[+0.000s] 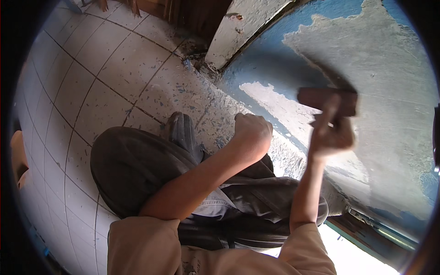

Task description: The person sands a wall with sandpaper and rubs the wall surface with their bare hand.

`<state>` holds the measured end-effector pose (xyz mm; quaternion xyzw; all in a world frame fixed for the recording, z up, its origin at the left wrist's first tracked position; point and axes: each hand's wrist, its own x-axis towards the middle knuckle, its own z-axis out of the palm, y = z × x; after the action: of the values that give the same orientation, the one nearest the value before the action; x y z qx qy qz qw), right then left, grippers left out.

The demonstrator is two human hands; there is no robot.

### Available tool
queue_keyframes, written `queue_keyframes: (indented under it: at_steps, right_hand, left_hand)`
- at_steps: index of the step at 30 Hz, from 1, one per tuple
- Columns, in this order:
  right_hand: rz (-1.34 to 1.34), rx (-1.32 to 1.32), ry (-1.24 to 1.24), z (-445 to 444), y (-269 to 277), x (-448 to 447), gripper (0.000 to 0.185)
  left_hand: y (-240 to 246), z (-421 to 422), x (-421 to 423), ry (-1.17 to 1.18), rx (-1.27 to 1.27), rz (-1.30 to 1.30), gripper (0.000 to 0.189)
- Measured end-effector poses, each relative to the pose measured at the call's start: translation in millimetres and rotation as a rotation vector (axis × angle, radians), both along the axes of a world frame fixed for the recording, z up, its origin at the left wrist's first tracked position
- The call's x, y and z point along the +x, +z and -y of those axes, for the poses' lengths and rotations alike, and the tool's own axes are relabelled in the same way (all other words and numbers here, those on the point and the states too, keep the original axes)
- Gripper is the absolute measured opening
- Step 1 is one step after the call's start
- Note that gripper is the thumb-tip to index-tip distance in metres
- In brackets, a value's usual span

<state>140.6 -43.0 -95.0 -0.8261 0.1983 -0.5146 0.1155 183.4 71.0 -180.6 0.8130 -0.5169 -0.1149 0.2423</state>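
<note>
My right hand [331, 134] is raised at the wall, closed around a reddish-brown block-like tool [328, 99]; motion blur hides its exact kind. Beside it is the wall [378, 82], where blue paint is broken by large bare grey patches. A pale stripped patch [275, 99] lies just left of the tool. Near the base of the wall, my left hand [254, 132] is curled into a fist over my lower legs. A small dark spot shows at its thumb side, and whether anything is inside the fist is hidden.
Paint flakes litter the white tiled floor [137, 72] and the rough wall base [285, 154]. A post with chipped white paint [230, 37] stands at the top. My bent knee [127, 165] and a shoe [184, 132] are close by. Bright light enters at lower right.
</note>
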Motion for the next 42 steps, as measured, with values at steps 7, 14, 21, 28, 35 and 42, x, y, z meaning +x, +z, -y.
queue_keyframes:
  at_steps: [7, 14, 21, 28, 35, 42]
  right_hand:
    - [0.157, 0.121, -0.042, -1.8, 21.8, -3.9, 0.027]
    - [-0.140, -0.100, -0.083, -6.9, 8.4, -5.3, 0.033]
    - [-0.119, -0.017, 0.069, -8.6, -14.2, 4.5, 0.031]
    - [-0.159, -0.218, 0.017, -3.5, -13.2, 3.3, 0.033]
    - [-0.111, -0.244, -0.065, 4.7, 2.4, -3.9, 0.032]
    - [0.020, -0.001, -0.102, -4.5, 17.5, -1.8, 0.037]
  left_hand:
    - [9.4, 0.2, 3.0, -0.016, 0.091, -0.017, 0.009]
    - [-4.2, -3.8, 1.4, 0.059, -0.049, 0.054, 0.007]
    - [-3.9, -4.9, -0.7, 0.054, 0.021, 0.069, 0.004]
    - [5.5, 0.6, -3.1, 0.050, -0.009, 0.078, 0.006]
    - [17.7, 5.9, 0.1, -0.070, 0.292, -0.071, 0.007]
    - [11.4, 5.9, -3.4, -0.021, 0.179, -0.004, 0.005]
